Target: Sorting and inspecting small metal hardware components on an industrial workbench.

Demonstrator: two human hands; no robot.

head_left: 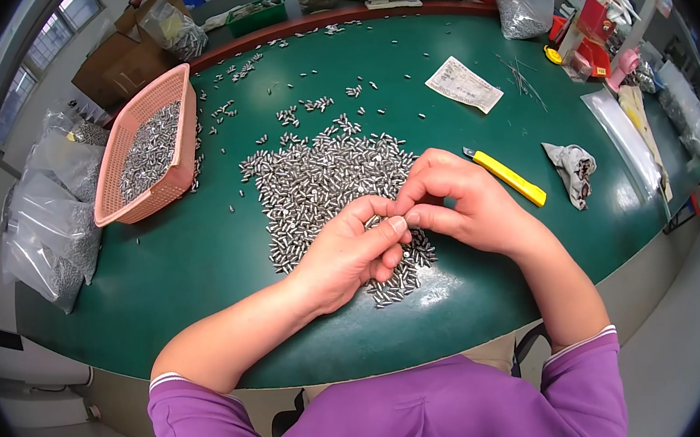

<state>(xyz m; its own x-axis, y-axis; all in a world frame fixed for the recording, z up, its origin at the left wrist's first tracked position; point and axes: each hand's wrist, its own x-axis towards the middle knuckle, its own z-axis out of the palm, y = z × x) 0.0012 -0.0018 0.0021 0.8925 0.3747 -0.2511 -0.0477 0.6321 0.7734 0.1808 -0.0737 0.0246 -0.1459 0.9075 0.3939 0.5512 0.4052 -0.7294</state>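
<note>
Clear plastic bags (51, 222) of small metal parts hang bunched off the worktop's (202, 258) left edge. Another clear bag (521, 0) stands at the far right rim, grey parts settled in its bottom. A white printed slip (463, 84) lies flat on the green surface nearby. Brown cartons (120, 64) sit beyond the far left corner.

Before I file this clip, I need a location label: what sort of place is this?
Most likely a small factory or workshop bench for hand sorting. A heap of small metal pins covers the green worktable, a pink plastic basket holds more, and clear bags of parts sit alongside.
</note>
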